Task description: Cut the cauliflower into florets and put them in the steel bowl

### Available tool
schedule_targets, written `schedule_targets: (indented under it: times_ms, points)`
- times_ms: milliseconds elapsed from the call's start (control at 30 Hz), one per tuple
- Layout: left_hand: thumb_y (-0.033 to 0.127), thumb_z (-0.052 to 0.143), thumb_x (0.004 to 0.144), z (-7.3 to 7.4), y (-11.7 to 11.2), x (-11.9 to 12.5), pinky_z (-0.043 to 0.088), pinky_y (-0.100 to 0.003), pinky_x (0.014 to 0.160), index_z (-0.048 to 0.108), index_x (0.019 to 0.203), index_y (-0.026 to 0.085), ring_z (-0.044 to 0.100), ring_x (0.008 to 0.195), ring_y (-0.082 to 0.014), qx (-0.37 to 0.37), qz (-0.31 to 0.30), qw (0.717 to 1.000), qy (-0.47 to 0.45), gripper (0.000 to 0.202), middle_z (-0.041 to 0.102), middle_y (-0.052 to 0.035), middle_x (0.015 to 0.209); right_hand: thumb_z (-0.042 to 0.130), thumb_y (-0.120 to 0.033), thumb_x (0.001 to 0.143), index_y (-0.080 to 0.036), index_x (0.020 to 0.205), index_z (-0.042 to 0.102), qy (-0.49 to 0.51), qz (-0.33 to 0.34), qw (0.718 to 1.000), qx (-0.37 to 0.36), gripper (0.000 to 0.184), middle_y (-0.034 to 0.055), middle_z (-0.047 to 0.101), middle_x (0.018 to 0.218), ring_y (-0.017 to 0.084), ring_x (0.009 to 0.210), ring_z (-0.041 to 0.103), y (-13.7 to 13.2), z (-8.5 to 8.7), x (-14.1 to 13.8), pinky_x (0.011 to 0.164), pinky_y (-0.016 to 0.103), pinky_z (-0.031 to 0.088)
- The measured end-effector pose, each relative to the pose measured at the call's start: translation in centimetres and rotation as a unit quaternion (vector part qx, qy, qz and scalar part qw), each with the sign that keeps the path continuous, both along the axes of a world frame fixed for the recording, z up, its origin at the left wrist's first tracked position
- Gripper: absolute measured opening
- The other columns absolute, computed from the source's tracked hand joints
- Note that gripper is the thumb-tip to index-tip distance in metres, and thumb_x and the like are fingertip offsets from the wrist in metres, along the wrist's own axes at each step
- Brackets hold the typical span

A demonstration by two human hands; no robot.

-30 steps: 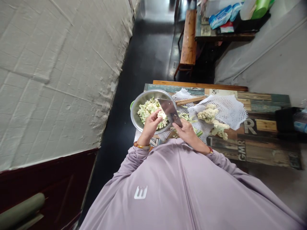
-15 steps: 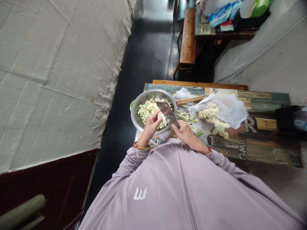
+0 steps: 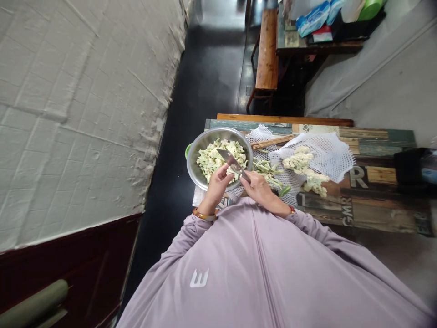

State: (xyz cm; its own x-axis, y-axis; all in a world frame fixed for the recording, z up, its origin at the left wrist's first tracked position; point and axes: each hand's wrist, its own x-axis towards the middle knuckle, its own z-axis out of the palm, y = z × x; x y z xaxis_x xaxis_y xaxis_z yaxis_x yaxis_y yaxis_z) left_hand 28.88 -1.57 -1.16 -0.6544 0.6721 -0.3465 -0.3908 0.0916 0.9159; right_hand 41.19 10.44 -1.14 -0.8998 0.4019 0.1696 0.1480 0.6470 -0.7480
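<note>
Gripping the knife, the right hand should cut away from the left hand pinching a floret

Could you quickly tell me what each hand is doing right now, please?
Left hand: closed on a cauliflower piece.
Right hand: closed on the cleaver.

The bowl is shiny silver. The cauliflower is white and light green. The knife is shiny grey. The net is white with little holes. The desk has brown and blue-green planks with pale letters. The jacket is light purple.
</note>
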Motion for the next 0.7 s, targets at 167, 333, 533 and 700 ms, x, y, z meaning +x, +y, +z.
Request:
schedule_targets:
  times_ms: [167, 333, 533, 700]
  points:
    - [0.037, 0.081, 0.072, -0.7, -0.7, -0.3, 0.05, -0.032, 0.088, 0.068, 0.116, 0.016, 0.064, 0.098, -0.02, 0.001, -0.032, 0.998, -0.051, 0.05, 0.07, -0.0077, 0.112, 0.047, -0.024, 0.099, -0.022, 0.138, 0.06, -0.029, 0.026, 0.999, 0.018, 0.041, 0.008, 0.07, 0.128, 0.024, 0.102, 0.066, -0.6, -0.4, 0.1, 0.096, 0.039, 0.051]
    - [0.026, 0.082, 0.068, -1.5, -1.1, -0.3, 0.049, -0.028, 0.085, 0.068, 0.109, 0.016, 0.063, 0.091, -0.0166, 0.002, -0.04, 0.998, -0.056, 0.045, 0.07, -0.0036, 0.098, 0.047, -0.024, 0.098, -0.021, 0.136, 0.062, -0.046, 0.045, 0.998, -0.001, 0.041, 0.0087, 0.072, 0.124, 0.025, 0.1, 0.066, -0.9, -1.2, 0.3, 0.095, 0.038, 0.052]
    - [0.013, 0.068, 0.063, -2.9, -0.7, -0.1, 0.048, -0.027, 0.077, 0.067, 0.1, 0.015, 0.063, 0.077, -0.013, -0.031, -0.004, 0.992, -0.119, 0.037, 0.07, -0.0026, 0.09, 0.048, -0.029, 0.095, -0.018, 0.106, 0.072, -0.084, -0.002, 0.995, -0.056, 0.028, 0.0094, 0.074, 0.094, 0.023, 0.082, 0.064, -0.2, -2.6, 0.2, 0.078, 0.033, 0.05]
    - [0.011, 0.065, 0.061, -4.0, -2.2, -2.4, 0.052, -0.029, 0.078, 0.065, 0.098, 0.013, 0.067, 0.081, -0.0152, -0.052, 0.092, 0.983, -0.152, 0.037, 0.07, -0.0079, 0.095, 0.05, -0.041, 0.091, -0.017, 0.081, 0.066, -0.112, -0.123, 0.978, -0.127, 0.03, 0.0056, 0.066, 0.073, 0.021, 0.067, 0.059, 1.9, -3.5, 0.3, 0.066, 0.03, 0.045]
